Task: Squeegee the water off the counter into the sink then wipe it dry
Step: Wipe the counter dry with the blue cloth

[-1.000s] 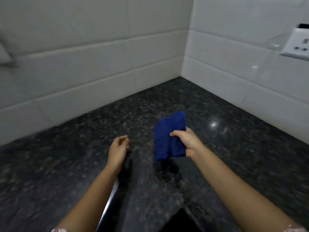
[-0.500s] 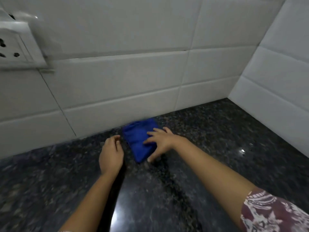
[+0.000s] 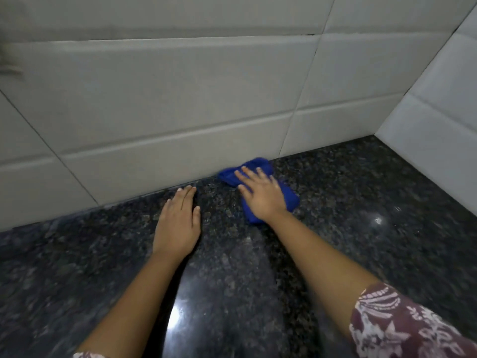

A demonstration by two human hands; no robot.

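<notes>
Two steps, second apparently in hand: wiping dry. Presses blue cloth (image 3: 290, 198) onto table (image 3: 361, 228) at the tiled wall's (image 3: 180, 112) foot with right hand (image 3: 260, 195), fingers straight, spread. Rests left hand (image 3: 178, 223) flat alongside, holding nothing. Next likely calls for sweeping strokes, steady pressure.

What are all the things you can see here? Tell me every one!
counter: 1, dark speckled stone, across the lower picture
tiles: many, white, on the walls behind and to the right of the counter
cloth: 1, blue, on the counter close to the back tiles
blurred thing: 1, grey, on the wall at the far left edge; cannot tell what it is
sleeve: 1 clear, maroon with white pattern, bottom right
left hand: 1, flat on the counter, left of the cloth
right hand: 1, fingers straight, pressing on the cloth
</notes>
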